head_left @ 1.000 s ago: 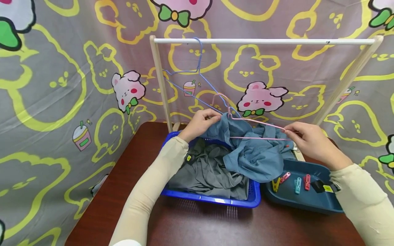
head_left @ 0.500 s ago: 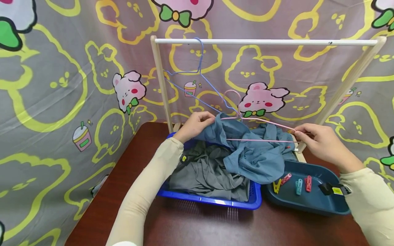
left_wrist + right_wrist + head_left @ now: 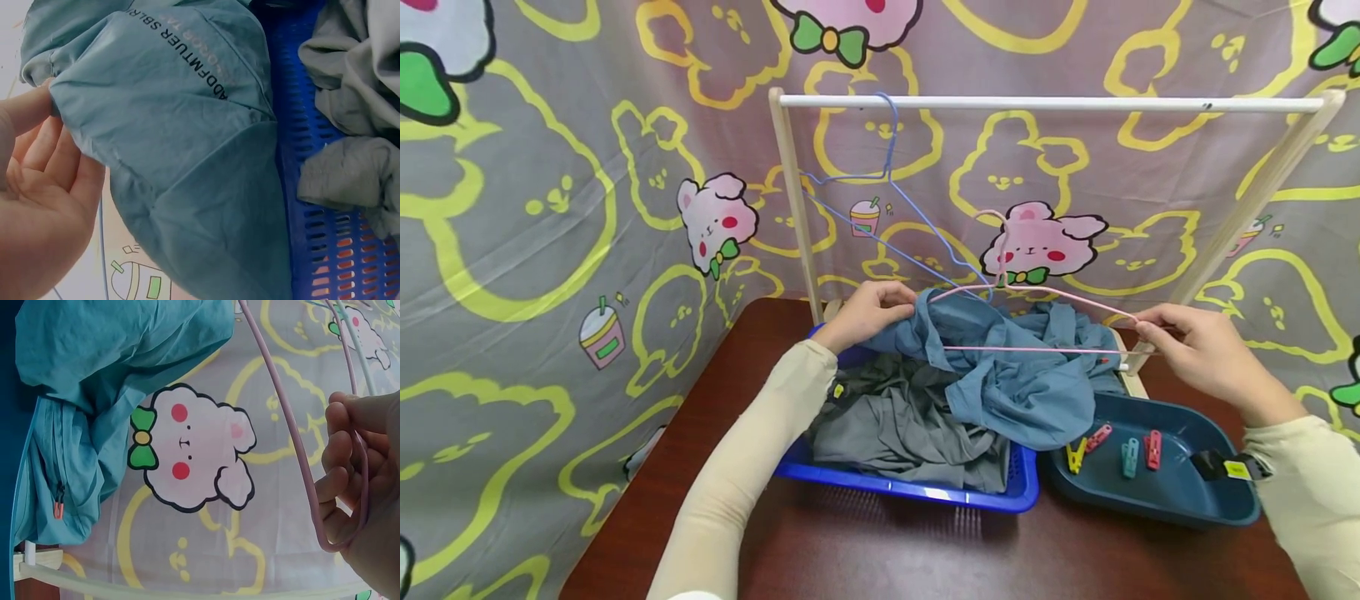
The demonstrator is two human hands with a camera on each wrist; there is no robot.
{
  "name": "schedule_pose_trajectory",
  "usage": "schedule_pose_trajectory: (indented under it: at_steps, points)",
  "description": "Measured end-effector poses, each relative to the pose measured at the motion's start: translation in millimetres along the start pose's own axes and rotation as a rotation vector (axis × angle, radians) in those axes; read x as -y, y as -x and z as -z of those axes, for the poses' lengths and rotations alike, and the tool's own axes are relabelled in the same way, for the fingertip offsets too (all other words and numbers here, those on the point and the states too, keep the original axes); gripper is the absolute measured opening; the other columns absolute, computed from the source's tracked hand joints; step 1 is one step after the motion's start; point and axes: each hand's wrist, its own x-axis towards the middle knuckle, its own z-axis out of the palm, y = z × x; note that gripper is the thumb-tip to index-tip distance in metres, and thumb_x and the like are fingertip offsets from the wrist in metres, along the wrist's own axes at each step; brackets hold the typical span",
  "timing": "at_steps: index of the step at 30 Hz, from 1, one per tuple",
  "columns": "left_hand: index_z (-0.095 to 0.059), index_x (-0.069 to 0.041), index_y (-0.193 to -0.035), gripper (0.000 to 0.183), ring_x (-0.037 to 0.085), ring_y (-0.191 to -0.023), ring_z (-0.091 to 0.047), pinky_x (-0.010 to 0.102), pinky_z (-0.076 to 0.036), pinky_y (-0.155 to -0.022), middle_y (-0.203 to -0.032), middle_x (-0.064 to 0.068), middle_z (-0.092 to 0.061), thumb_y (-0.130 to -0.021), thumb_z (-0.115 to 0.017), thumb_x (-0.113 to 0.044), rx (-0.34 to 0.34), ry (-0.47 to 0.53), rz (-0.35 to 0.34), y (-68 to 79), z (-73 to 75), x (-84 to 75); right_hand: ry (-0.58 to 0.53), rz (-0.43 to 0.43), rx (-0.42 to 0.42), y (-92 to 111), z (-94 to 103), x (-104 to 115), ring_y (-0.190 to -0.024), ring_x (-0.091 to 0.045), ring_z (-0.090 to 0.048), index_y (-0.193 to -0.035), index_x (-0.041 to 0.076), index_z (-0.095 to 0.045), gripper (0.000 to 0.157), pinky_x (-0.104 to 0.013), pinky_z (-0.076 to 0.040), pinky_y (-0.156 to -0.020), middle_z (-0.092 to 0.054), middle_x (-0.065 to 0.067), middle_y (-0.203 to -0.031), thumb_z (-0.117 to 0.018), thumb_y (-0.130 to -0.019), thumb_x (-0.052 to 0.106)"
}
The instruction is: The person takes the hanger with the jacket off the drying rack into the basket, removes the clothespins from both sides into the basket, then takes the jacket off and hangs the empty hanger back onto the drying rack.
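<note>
A blue-grey garment [image 3: 1037, 408] lies bunched over the back right of the blue basket [image 3: 940, 493]. At its upper left, my left hand [image 3: 867, 317] pinches the cloth edge between thumb and fingers. The left wrist view shows dark lettering on the garment [image 3: 175, 112]. My right hand [image 3: 1198, 350] holds the right end of a pink hanger [image 3: 1000, 349]; in the right wrist view the fingers curl round the hanger's bent corner [image 3: 319, 519]. The hanger's left end is hidden inside the garment, and its hook points up.
Grey cloth [image 3: 910, 433] fills the basket. To the right, a dark blue tray [image 3: 1180, 500] holds several clothespins [image 3: 1130, 458]. Behind stands a rack with a white bar [image 3: 1075, 103], and a blue hanger [image 3: 891, 150] hangs on its left part. A patterned curtain surrounds the table.
The pink hanger has shifted right with my right hand, and its hook has turned more upright. My left hand has moved slightly left and down with the garment edge, widening the gap between the hands.
</note>
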Motion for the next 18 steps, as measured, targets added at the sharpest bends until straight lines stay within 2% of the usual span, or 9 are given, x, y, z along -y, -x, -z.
schedule_pose_trajectory:
  at_steps: [6,11,18]
  points:
    - [-0.067,-0.002,-0.108,0.018,0.018,-0.094,-0.064,0.032,-0.05,-0.081,-0.104,0.009,-0.068,-0.093,-0.061,-0.009,0.012,0.003,-0.009,6.2,2.6,3.5,-0.004,-0.001,-0.027,4.3,3.1,-4.8,-0.06,-0.001,-0.05,-0.095,0.001,-0.069,0.009,-0.016,-0.039,-0.049,-0.066,-0.008,-0.077,-0.063,-0.091,0.007]
    - [-0.067,-0.002,-0.108,0.018,0.019,-0.094,-0.063,0.031,-0.05,-0.081,-0.104,0.009,-0.067,-0.093,-0.061,-0.009,0.017,-0.013,0.018,10.9,3.2,7.9,-0.01,0.0,-0.043,9.0,5.6,-9.0,-0.06,0.0,-0.05,-0.096,0.0,-0.069,0.01,-0.016,-0.039,-0.049,-0.066,-0.011,-0.078,-0.064,-0.091,0.006]
    - [-0.067,-0.003,-0.106,0.016,0.019,-0.094,-0.063,0.032,-0.05,-0.081,-0.102,0.009,-0.068,-0.092,-0.063,-0.009,-0.005,-0.079,0.008,14.7,0.6,15.5,-0.013,-0.067,-0.044,16.1,9.9,-14.0,-0.061,-0.003,-0.046,-0.098,0.0,-0.069,0.013,-0.018,-0.037,-0.048,-0.064,-0.008,-0.077,-0.064,-0.091,0.009]
